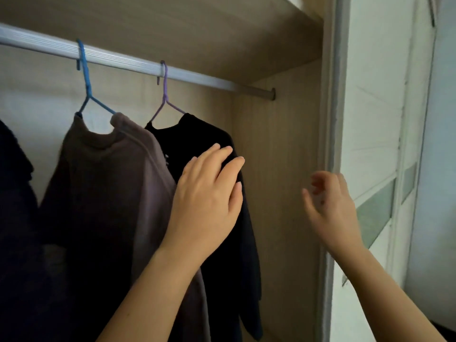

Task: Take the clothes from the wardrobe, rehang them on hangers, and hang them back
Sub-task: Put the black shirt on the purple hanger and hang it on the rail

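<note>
Black top [199,130]: hangs on the purple hanger [164,92], the last item at the right end of the rail [123,60]. Long axis vertical, collar up, sleeve falling straight down beside the side wall [278,169]. Its chest, with a small pale print, turns toward the left. Your left hand [207,193]: fingers straight and spread, laid flat on the top's shoulder and upper sleeve, gripping nothing. Your right hand [330,206]: blurred, raised in the air near the door frame [335,95], fingers loosely bent and apart, holding nothing, clear of the top. Brown top [111,181]: on the blue hanger [85,77], just left of the black one, its near shoulder overlapping the black top's chest. It also hangs collar up. Dark garment [14,206]: at the left edge, only partly in view, hanger not visible. Rail: runs from upper left down to the right and ends at the side wall. Shelf [197,28]: directly above the rail. The side wall stands close on the black top's right, the brown top close on its left.
</note>
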`<state>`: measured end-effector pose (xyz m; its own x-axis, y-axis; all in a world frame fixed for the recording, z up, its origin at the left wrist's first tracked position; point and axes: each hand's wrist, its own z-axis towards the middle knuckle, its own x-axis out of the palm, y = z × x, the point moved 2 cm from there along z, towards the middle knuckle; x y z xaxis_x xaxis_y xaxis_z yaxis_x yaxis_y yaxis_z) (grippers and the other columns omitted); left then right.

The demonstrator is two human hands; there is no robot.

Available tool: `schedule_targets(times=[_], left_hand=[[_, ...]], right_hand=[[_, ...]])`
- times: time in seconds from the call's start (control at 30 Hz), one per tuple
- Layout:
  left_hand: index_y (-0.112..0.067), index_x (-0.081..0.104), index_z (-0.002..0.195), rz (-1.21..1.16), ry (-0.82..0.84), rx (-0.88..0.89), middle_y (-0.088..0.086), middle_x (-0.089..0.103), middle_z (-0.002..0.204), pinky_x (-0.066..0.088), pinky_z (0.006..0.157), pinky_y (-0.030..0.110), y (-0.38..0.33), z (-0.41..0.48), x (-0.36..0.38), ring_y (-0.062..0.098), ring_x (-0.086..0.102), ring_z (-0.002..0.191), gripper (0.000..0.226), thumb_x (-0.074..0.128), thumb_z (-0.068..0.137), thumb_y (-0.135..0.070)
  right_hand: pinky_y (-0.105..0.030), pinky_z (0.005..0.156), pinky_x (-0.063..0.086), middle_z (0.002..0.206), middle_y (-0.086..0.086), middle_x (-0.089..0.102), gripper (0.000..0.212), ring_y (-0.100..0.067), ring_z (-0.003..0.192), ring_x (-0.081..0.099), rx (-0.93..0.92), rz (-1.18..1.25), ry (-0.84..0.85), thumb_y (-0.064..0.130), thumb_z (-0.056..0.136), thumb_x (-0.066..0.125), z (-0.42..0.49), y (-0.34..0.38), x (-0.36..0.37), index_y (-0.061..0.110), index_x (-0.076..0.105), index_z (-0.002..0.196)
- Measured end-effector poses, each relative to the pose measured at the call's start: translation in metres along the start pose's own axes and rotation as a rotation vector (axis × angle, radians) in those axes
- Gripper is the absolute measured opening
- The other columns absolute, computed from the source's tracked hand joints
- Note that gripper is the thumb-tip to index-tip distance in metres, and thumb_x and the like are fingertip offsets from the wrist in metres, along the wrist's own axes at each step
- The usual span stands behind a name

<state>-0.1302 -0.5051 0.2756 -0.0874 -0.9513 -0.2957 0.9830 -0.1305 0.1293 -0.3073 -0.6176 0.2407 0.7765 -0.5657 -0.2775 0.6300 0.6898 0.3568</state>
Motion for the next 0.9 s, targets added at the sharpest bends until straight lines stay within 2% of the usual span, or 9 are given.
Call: schedule_targets(times=[0.07, 0.13, 0.2, 0.27, 0.37, 0.5, 0.63, 0.77, 0.9], left_hand=[[-0.011, 0.058, 0.116, -0.058, 0.036, -0.029, 0.009, 0.059, 0.123, 0.038, 0.101, 0.038, -0.006, 0.002, 0.013, 0.025, 0.05, 0.122, 0.036, 0.045, 0.085, -0.023], [-0.012, 0.058, 0.116, -0.092, 0.057, -0.057, 0.007, 0.059, 0.123, 0.034, 0.099, 0.031, -0.009, 0.0, 0.025, 0.024, 0.051, 0.12, 0.038, 0.042, 0.085, -0.026], [-0.011, 0.059, 0.115, -0.089, 0.065, -0.059, 0.007, 0.059, 0.121, 0.036, 0.096, 0.032, -0.01, -0.005, 0.034, 0.025, 0.053, 0.117, 0.038, 0.041, 0.085, -0.027], [-0.009, 0.059, 0.112, -0.067, 0.058, -0.04, 0.009, 0.06, 0.119, 0.043, 0.094, 0.036, -0.009, -0.01, 0.04, 0.026, 0.054, 0.115, 0.035, 0.043, 0.085, -0.024], [-0.009, 0.06, 0.111, -0.027, 0.053, -0.034, 0.01, 0.06, 0.118, 0.045, 0.094, 0.04, -0.006, -0.019, 0.045, 0.024, 0.052, 0.116, 0.033, 0.043, 0.085, -0.022], [-0.009, 0.06, 0.112, 0.026, 0.091, -0.062, 0.01, 0.06, 0.119, 0.041, 0.095, 0.036, -0.005, -0.031, 0.049, 0.023, 0.05, 0.117, 0.035, 0.042, 0.085, -0.022], [-0.008, 0.059, 0.113, 0.043, 0.126, -0.125, 0.011, 0.059, 0.12, 0.041, 0.095, 0.038, -0.005, -0.041, 0.051, 0.026, 0.052, 0.117, 0.037, 0.041, 0.085, -0.023], [-0.008, 0.06, 0.112, 0.024, 0.143, -0.154, 0.011, 0.058, 0.119, 0.043, 0.094, 0.041, -0.009, -0.05, 0.049, 0.026, 0.052, 0.116, 0.037, 0.04, 0.085, -0.025], [-0.009, 0.06, 0.112, -0.025, 0.135, -0.205, 0.009, 0.058, 0.119, 0.039, 0.092, 0.034, -0.011, -0.058, 0.042, 0.022, 0.05, 0.112, 0.038, 0.041, 0.084, -0.027]], right_hand=[[-0.038, 0.08, 0.049, 0.109, -0.016, 0.051, 0.036, -0.023, 0.09, 0.054, 0.072, -0.018, -0.049, 0.014, 0.084, 0.06, 0.003, -0.021, -0.004, 0.0, 0.05, 0.115], [-0.039, 0.084, 0.05, 0.114, -0.017, 0.049, 0.044, -0.028, 0.099, 0.055, 0.09, -0.066, -0.09, 0.016, 0.082, 0.063, 0.007, -0.035, -0.006, 0.001, 0.046, 0.121], [-0.034, 0.085, 0.048, 0.124, -0.015, 0.045, 0.058, -0.027, 0.107, 0.053, 0.136, -0.105, -0.096, 0.025, 0.081, 0.065, 0.012, -0.05, -0.008, 0.006, 0.04, 0.13], [-0.035, 0.087, 0.048, 0.129, -0.014, 0.043, 0.067, -0.026, 0.11, 0.053, 0.272, -0.087, 0.006, 0.035, 0.08, 0.066, 0.017, -0.064, -0.007, 0.008, 0.035, 0.133], [-0.037, 0.075, 0.049, 0.111, -0.013, 0.052, 0.062, -0.027, 0.092, 0.056, 0.364, -0.184, 0.178, 0.048, 0.078, 0.062, 0.016, -0.079, -0.001, 0.005, 0.042, 0.118], [-0.035, 0.063, 0.044, 0.086, -0.006, 0.05, 0.055, -0.024, 0.076, 0.054, 0.341, -0.271, 0.183, 0.052, 0.076, 0.06, 0.013, -0.083, 0.001, 0.006, 0.045, 0.101], [-0.041, 0.065, 0.05, 0.082, -0.003, 0.047, 0.054, -0.023, 0.071, 0.053, 0.374, -0.213, 0.196, 0.054, 0.074, 0.059, 0.012, -0.086, 0.003, 0.008, 0.043, 0.098], [-0.04, 0.065, 0.048, 0.085, -0.003, 0.047, 0.056, -0.021, 0.07, 0.049, 0.364, -0.196, 0.208, 0.055, 0.074, 0.059, 0.01, -0.083, 0.0, 0.008, 0.043, 0.1], [-0.034, 0.062, 0.038, 0.087, -0.003, 0.046, 0.056, -0.023, 0.072, 0.047, 0.326, -0.182, 0.207, 0.053, 0.076, 0.06, 0.005, -0.069, -0.005, 0.006, 0.043, 0.101]])
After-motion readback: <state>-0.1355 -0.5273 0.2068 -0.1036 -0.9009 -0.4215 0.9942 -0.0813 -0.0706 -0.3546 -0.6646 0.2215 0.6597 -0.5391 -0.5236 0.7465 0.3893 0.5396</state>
